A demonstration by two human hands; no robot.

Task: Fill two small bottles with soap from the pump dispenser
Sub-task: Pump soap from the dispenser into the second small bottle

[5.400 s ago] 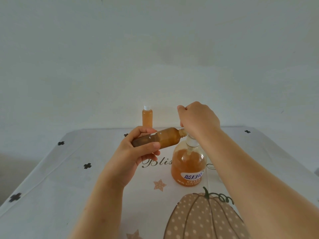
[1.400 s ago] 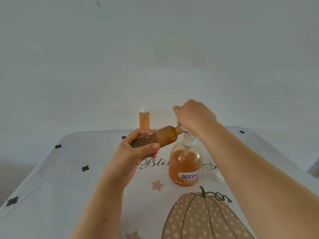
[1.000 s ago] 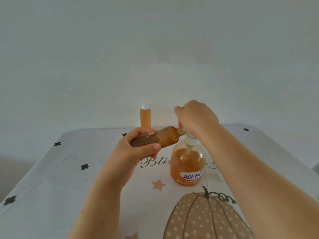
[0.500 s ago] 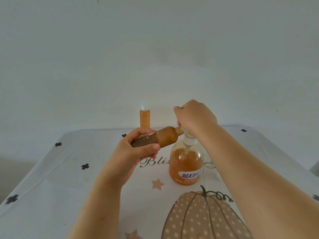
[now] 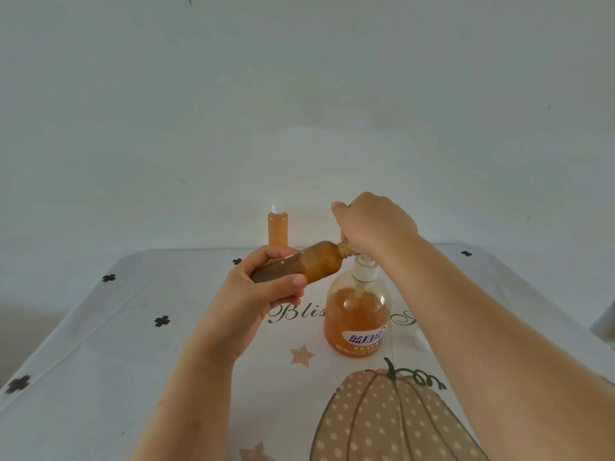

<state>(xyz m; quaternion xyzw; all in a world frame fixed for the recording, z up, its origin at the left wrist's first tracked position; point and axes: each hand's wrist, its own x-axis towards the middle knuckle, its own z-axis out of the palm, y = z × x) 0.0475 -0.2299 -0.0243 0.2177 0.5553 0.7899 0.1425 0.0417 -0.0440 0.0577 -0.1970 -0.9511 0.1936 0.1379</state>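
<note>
Pale plain wall (image 5: 299,94) stands behind a worktop (image 5: 100,361) under a white cloth printed with black crosses, stars, script lettering and a spotted pumpkin (image 5: 382,420). Open cloth runs out to the worktop's left edge. Left of centre, the left hand (image 5: 263,294) grips an uncapped small bottle (image 5: 309,264), fingers and thumb wrapped round its lower half. It holds the bottle above the cloth, almost level, neck pointing right. Behind, at the far edge by the wall, a capped small bottle (image 5: 278,229) stands upright, filled with amber soap. Next, the pump dispenser (image 5: 357,314) stands on the cloth, mostly full. The right hand (image 5: 372,224) is curled down over its pump head, where the uncapped bottle's mouth meets the nozzle. A white cap (image 5: 420,341) lies beside the right forearm.
</note>
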